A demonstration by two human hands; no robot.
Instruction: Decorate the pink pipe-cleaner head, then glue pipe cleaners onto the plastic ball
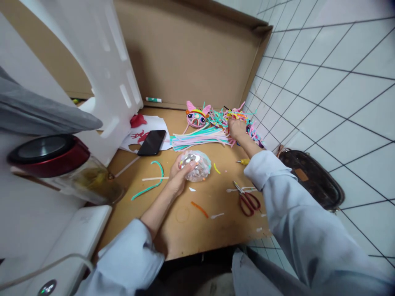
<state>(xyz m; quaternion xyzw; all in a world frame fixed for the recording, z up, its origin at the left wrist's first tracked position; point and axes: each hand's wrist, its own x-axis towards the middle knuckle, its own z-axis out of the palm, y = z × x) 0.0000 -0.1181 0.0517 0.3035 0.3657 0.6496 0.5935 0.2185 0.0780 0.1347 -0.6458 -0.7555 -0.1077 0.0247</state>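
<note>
My left hand is wrapped round a clear, glittery ball resting on the wooden tabletop. My right hand reaches far forward into a tangled heap of coloured pipe cleaners by the tiled wall; its fingers are curled into the heap and what they grip is hidden. A bundle of straight teal and pink pipe cleaners lies between the hands. A pink pipe-cleaner animal head sits behind that bundle.
Red-handled scissors lie near my right forearm. A black phone rests on white paper at the left. Loose teal, orange and yellow pipe-cleaner pieces are scattered about. A red-lidded jar stands left; a cardboard sheet backs the table.
</note>
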